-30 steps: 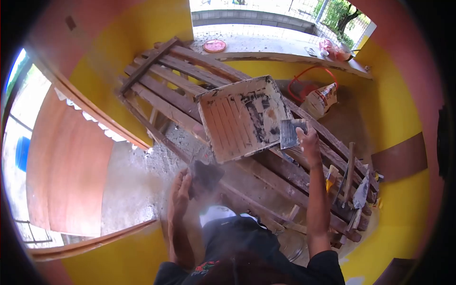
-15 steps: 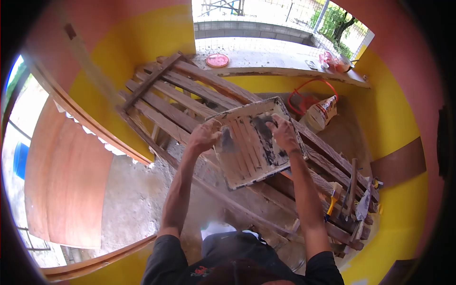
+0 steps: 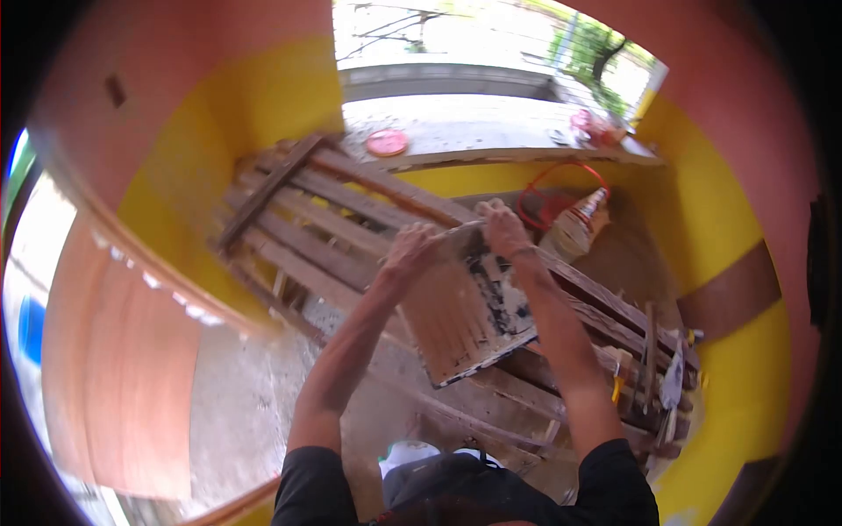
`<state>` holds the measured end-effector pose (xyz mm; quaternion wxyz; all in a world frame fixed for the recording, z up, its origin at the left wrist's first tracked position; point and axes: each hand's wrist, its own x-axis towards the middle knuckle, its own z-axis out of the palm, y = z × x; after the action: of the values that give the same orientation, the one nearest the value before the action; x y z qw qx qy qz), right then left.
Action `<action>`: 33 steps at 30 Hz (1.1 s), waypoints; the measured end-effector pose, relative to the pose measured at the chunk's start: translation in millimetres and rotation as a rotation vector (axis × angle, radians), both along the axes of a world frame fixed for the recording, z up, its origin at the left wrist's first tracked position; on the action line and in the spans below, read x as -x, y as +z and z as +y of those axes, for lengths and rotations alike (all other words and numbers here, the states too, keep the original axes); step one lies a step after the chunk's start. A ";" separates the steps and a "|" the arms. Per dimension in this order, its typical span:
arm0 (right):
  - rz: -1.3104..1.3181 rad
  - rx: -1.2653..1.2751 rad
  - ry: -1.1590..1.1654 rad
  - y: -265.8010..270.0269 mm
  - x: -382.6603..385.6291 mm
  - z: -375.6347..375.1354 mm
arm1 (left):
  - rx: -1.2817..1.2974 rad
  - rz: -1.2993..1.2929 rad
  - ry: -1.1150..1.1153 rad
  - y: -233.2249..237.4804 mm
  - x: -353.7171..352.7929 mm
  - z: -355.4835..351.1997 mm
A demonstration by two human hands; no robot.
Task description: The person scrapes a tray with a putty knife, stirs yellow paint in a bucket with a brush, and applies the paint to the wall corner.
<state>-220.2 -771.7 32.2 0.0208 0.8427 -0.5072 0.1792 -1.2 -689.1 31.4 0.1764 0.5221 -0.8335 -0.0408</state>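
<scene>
A paint-smeared roller tray (image 3: 447, 320) with a ribbed floor and dark stains lies over the wooden slats, tilted toward me. My left hand (image 3: 414, 250) is closed on its far rim near the left corner. Farther right along that same edge, my right hand (image 3: 506, 231) has its fingers curled over the rim. Some blur hides the exact fingertips. Beneath the tray stretches a long slatted wooden frame (image 3: 342, 230), running from upper left to lower right.
Toward the frame's right end lie a yellow-handled paintbrush (image 3: 619, 375) and a pale, stained tool (image 3: 673, 384). Behind it, a white container (image 3: 570, 230) lies tipped beside a red hoop (image 3: 526, 197). A pink lid (image 3: 387, 143) rests on the window ledge (image 3: 474, 123).
Both hands have shifted from the tray's inside and sides to its far rim. The tray has tilted, its near edge lower in view. The camera view has also moved.
</scene>
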 end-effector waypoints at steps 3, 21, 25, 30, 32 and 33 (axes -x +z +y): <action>-0.371 0.270 -0.079 26.6 -8.0 50.4 | 0.355 0.152 0.028 -5.2 -7.1 -1.9; -1.241 -0.401 -0.247 78.5 136.7 335.3 | 0.122 0.790 -0.099 48.4 166.3 119.3; -0.340 0.317 -0.916 -23.1 259.9 335.4 | 0.037 0.754 -0.030 19.4 147.6 169.1; -0.366 0.140 -1.101 -113.8 326.4 339.7 | -0.161 0.821 -0.030 -6.6 202.2 253.4; -0.536 0.212 -1.048 -118.4 327.1 352.0 | -0.222 0.736 -0.261 -12.9 228.1 266.5; -0.635 0.262 -0.988 -101.1 321.5 366.7 | -0.345 0.717 -0.135 8.4 256.0 285.4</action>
<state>-541.7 -405.0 -68.9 0.0529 0.4030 -0.7937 0.4526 -257.2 -403.7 39.8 0.3627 0.4408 -0.7324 -0.3710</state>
